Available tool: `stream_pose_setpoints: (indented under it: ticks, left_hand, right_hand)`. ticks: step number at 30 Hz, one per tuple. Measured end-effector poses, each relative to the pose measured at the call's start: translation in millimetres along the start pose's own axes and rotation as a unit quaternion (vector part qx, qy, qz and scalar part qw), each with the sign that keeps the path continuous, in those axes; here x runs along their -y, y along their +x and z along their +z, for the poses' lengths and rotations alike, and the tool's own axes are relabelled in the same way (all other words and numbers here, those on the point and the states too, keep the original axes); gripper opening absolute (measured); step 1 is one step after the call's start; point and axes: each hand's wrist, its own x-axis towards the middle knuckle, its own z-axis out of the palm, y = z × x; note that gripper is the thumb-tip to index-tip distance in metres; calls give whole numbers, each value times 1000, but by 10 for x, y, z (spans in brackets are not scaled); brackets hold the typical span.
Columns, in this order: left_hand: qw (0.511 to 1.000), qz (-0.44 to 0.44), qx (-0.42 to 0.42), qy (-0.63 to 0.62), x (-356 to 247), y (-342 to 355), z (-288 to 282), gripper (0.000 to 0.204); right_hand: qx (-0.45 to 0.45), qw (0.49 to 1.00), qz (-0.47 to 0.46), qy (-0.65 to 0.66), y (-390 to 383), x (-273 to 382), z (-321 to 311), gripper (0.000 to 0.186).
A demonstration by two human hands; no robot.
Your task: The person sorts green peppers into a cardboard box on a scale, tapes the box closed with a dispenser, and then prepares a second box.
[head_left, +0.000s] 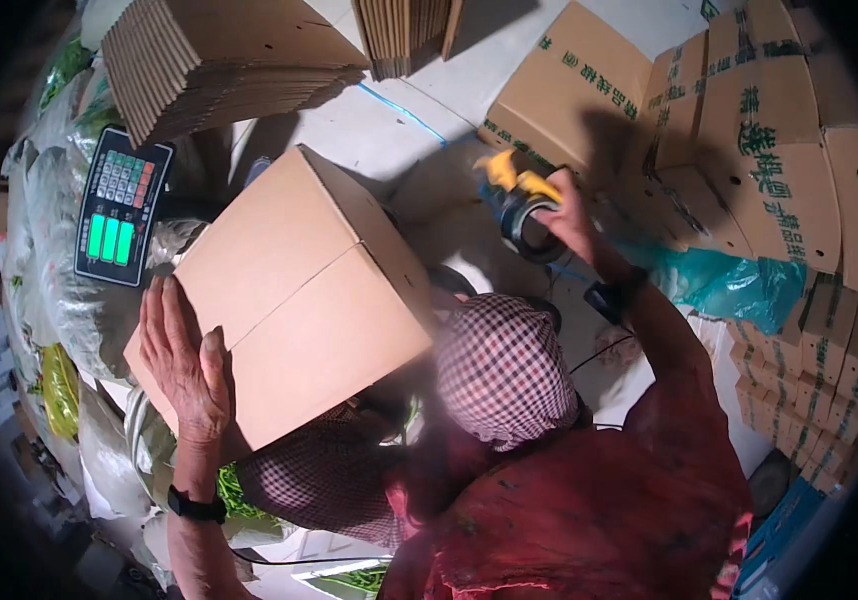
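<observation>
Centre-left of the view sits the cardboard box (294, 290), tilted, its two top flaps folded shut and meeting along a seam that runs from about 8 o'clock to 2 o'clock. No tape shows on that seam, so I judge folding done and sealing not yet begun.

Left hand (187, 365): flat on the box's near-left corner, at 8 o'clock from the box centre, fingers spread and palm pressed down, steadying it.

Right hand (567, 215): raised at 2 o'clock from the box, apart from it, fingers curled round the handle of a tape dispenser (524, 205) with a dark roll and yellow guard. The dispenser does not touch the box.

A checked cap (504, 368) and red top fill the lower middle, at 5 o'clock from the box: whether mine or a co-worker's I cannot tell.

Further out: a scale display (121, 205) with green lit digits at 10 o'clock, a stack of flat cardboard (219, 60) at 11 o'clock, printed cartons (749, 150) piled at 2 to 3 o'clock, clear bags (59, 300) along the 9 o'clock edge.

Remaining, by my estimate: bring dispenser to seam, tape across.
</observation>
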Motion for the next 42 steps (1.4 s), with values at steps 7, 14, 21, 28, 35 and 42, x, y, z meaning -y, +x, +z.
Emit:
stream_pose_setpoints:
  ticks: [7, 14, 21, 28, 35, 42]
  left_hand:
    - [1000, -20, -5, -13, 98, -119, 33, 66]
    - [999, -29, -23, -21, 32, -120, -25, 67]
    - [997, -34, -34, -54, 34, -149, -26, 67]
    - [992, 9, -26, -124, 116, -91, 23, 64]
    - [960, -11, -47, -275, -164, 159, 127, 90]
    - [927, 248, -101, -263, 15, 247, 158, 57]
  right_hand:
    - [195, 883, 197, 379, 514, 1648, -731, 38]
    - [207, 907, -3, 367, 557, 3482, -767, 59]
    - [162, 973, -167, -13, 835, 3925, -561, 49]
    - [167, 960, -195, -115, 610, 4331, -282, 47]
    - [451, 850, 22, 271, 421, 4473, -60, 44]
    - [557, 789, 30, 256, 284, 4455, 35, 57]
